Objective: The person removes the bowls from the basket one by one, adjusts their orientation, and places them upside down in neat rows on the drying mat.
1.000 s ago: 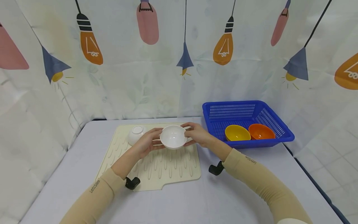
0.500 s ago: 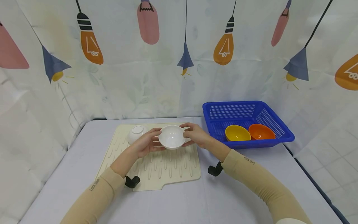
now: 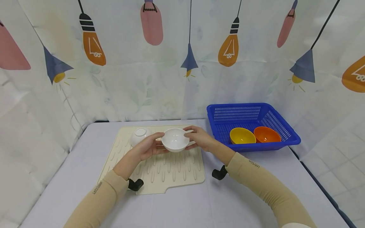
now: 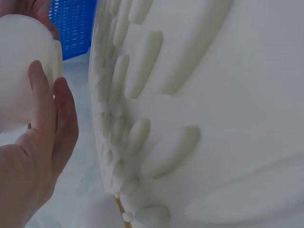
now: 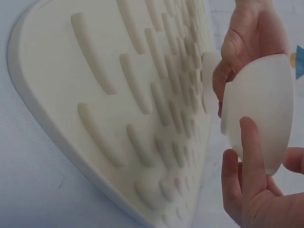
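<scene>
Between both hands a white bowl (image 3: 175,140) is held upright above the cream drying mat (image 3: 171,172), its inside tilted toward the head camera. My left hand (image 3: 147,148) grips its left side, thumb at the rim and fingers under the outer wall. On the opposite side my right hand (image 3: 201,138) holds it likewise. In the left wrist view the bowl (image 4: 19,71) shows its outer wall, with fingers (image 4: 42,99) against it. From the right wrist the bowl (image 5: 261,104) appears side-on, off the mat. A second white bowl (image 3: 139,135) lies upside down behind my left hand, partly hidden by it.
A blue plastic basket (image 3: 212,122) stands at the table's back right. Inside it sit a yellow bowl (image 3: 242,136) and an orange bowl (image 3: 266,135). A white cloth covers the table (image 3: 188,207), and a printed curtain (image 3: 128,88) hangs behind it.
Both hands have shifted the held white bowl very slightly left since a second ago. During the last half second they stay almost still, apart from a small move of the right thumb at the rim.
</scene>
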Tool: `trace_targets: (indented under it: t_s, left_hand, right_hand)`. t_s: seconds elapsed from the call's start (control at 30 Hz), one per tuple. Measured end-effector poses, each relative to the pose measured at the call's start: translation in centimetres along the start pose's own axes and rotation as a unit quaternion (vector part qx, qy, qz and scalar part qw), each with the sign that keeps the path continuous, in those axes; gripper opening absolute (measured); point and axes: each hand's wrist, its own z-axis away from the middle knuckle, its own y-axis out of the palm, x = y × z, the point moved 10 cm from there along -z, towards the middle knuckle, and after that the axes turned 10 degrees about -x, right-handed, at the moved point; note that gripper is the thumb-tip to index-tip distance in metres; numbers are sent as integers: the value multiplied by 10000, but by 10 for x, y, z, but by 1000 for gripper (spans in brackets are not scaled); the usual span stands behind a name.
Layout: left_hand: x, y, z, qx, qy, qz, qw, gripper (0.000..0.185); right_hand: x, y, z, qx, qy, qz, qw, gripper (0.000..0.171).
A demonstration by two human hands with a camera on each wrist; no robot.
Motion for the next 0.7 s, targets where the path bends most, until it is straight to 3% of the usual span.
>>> trace_targets:
  t_s: [0.47,0.7]
  left_hand:
    - [0,2,1,161,28,-96,9998,49]
    - [-2,2,0,191,99,-295,9993,59]
  right_hand:
    - [-2,1,-2,109,47,-3,9999,47]
    - [-5,0,-3,137,153,95,9997,50]
